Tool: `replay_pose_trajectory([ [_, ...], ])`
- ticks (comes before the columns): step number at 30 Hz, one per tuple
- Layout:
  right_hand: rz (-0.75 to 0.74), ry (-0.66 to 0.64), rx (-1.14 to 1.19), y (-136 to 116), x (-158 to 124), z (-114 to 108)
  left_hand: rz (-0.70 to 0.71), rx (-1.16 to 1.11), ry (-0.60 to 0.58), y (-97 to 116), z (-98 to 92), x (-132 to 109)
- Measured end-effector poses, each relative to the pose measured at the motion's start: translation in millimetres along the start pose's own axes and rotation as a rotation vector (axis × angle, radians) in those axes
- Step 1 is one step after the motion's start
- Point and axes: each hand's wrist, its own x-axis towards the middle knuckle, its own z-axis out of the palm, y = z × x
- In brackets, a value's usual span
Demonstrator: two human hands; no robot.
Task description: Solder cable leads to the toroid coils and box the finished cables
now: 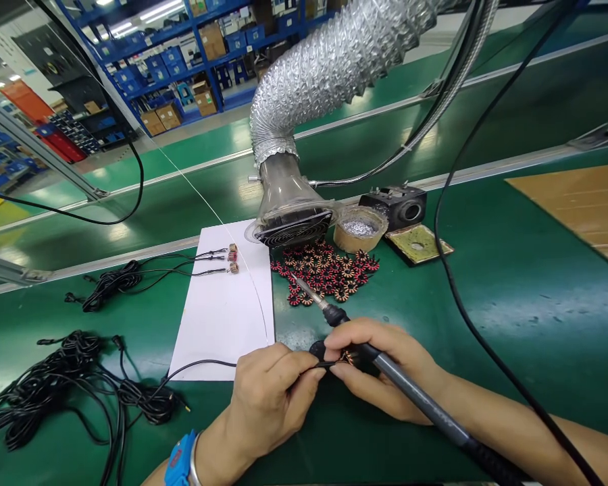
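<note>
My left hand (268,391) pinches a black cable (203,362) close to its end. The cable runs left over the white sheet (217,324). A soldering iron (420,391) lies through my right hand (395,358), its tip pointing up and left toward a pile of small red and copper wound ring coils (329,270). The right thumb and fingertips also close around a small copper-coloured coil (350,358) at the cable end; fingers partly hide it, so I cannot tell whether they are joined. A thin wire (203,196) hangs down to my left hand.
Behind the coils stand a fume extractor hood (294,216), a round tub of shiny metal (359,228), a black iron stand (400,206) and a yellow sponge tray (418,244). Coil-ended cables (233,256) lie on the sheet. Black cable bundles (81,385) fill the left. A black cord (456,290) hangs at right.
</note>
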Motion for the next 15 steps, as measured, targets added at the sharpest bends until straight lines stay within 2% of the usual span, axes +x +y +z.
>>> replay_pose_trajectory([
  [6,-0.129,-0.004,-0.116,0.5,0.3,-3.2,-0.009,0.031,-0.045,-1.2,0.7,-1.6],
  [12,-0.153,-0.075,-0.177,-2.4,-1.0,-6.8,-0.009,0.085,-0.069,1.0,5.9,-0.4],
  [15,-0.214,-0.059,-0.227,2.4,-7.5,-7.8,-0.039,0.127,-0.149,8.7,-1.2,3.5],
])
